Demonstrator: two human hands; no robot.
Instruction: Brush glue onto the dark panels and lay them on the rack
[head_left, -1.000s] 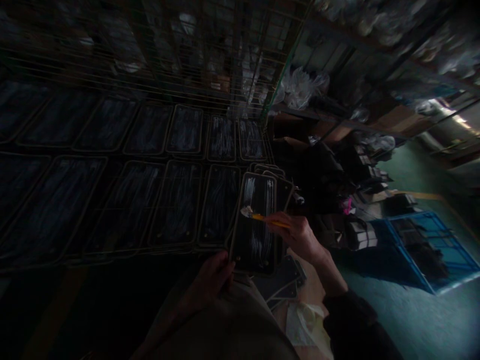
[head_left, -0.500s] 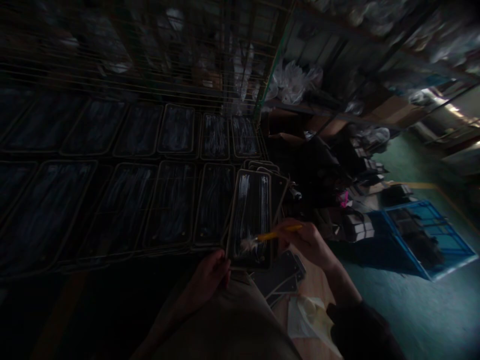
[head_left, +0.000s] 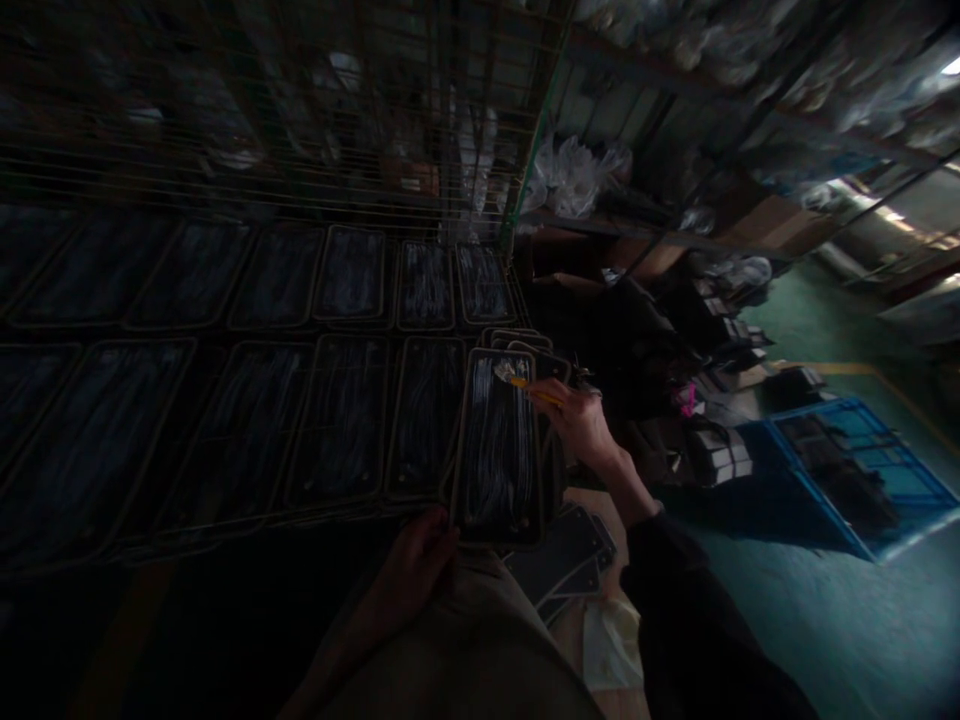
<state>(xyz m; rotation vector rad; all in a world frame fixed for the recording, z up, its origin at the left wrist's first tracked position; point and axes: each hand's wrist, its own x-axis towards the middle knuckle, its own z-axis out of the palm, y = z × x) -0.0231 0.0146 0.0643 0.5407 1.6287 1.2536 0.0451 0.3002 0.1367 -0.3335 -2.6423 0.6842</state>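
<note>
A dark rectangular panel (head_left: 499,450) with a pale rim and white brush streaks stands tilted in front of me. My left hand (head_left: 420,565) grips its lower left corner. My right hand (head_left: 581,425) is closed on a yellow-handled brush (head_left: 525,385) whose pale bristles touch the panel's upper right part. More panels of the same kind are stacked just behind it (head_left: 551,365).
Two rows of similar streaked panels (head_left: 337,420) lie side by side on a wire rack (head_left: 300,150) to the left. Loose dark pieces (head_left: 570,560) lie below the panel. A blue crate (head_left: 847,470) stands on the green floor at right, with cluttered shelves (head_left: 675,230) behind.
The brush went from the panel's upper part down to its lower part, then back up to the top right. My left hand stayed at the lower corner.
</note>
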